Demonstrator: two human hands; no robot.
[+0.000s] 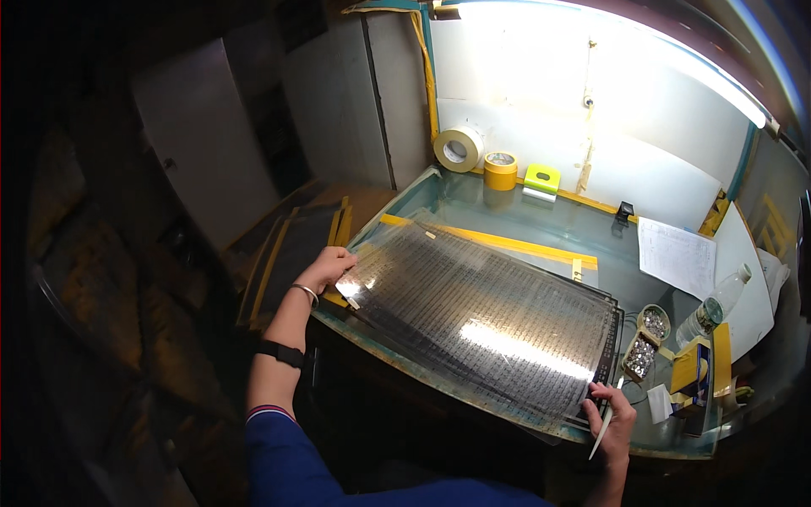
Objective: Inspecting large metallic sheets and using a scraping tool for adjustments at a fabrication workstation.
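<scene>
A large see-through film sheet (473,304) covered in dense dark rows of print lies over the glass tabletop, and the lamp glares off it. At its left edge my left hand (332,265) is closed, pinching the film's border. My right hand (612,414) is at the near right corner, fingertips touching the film there. A slim white pen-like tool (601,438) is held in that same hand, pointing down toward me. Beneath the film's right side shows a dark-edged sheet (610,342). Along the far side runs a yellow-taped edge (498,240).
Tape rolls (458,150), (500,171) and a green hole punch (541,179) line the back. At right are papers (676,256), a clear bottle (703,319), containers of small metal pieces (639,357) and a yellow box (688,368). More taped sheets (283,253) lean at left.
</scene>
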